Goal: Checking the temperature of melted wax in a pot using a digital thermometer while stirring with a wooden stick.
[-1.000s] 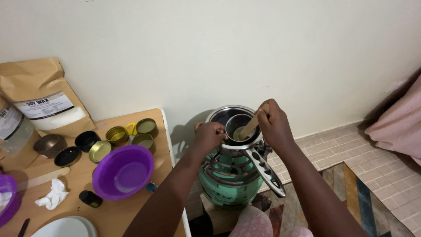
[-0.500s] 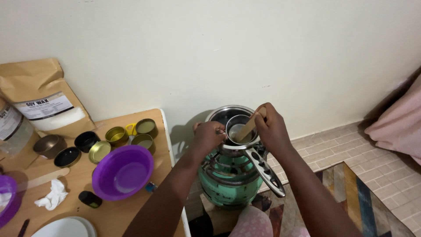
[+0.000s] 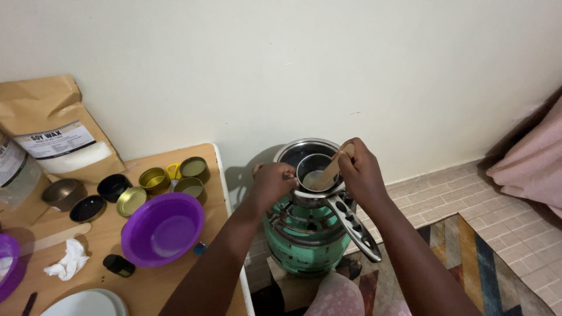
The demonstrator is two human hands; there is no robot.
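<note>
- I see my right hand point(image 3: 362, 169) closed around a flat wooden stick point(image 3: 329, 173), its lower end dipped into the small metal cup point(image 3: 315, 172).
- My left hand point(image 3: 273, 184) is curled at the cup's left rim; I judge it is gripping the rim or a small handle there, though my fingers hide the exact contact.
- The cup sits inside a larger steel pot point(image 3: 304, 153), and the pot rests on a green gas burner point(image 3: 304, 237) on the floor, just beside the wooden table point(image 3: 146, 287).
- Risk, as I judge it: both hands are right over the hot pot, so a knuckle touching its steel rim, or steam rising off it, could burn me.
- Another risk: the cup looks loose inside the pot. A hard push of the stick could tip it and spill its contents into the pot.
- The pot's long grey handle point(image 3: 354, 225) juts out toward my right forearm. A bump from the arm could turn the pot on its supports.
- The burner stands low and close to my knees, so I reckon any spill would land on me or on the patterned rug point(image 3: 468, 257).
- The cup looks small, round and shiny, with a pale, cloudy pool at the bottom. I cannot tell whether it is fully melted.
- The stick is light tan, flat and blunt, leaning from my right fingers down to the left.
</note>
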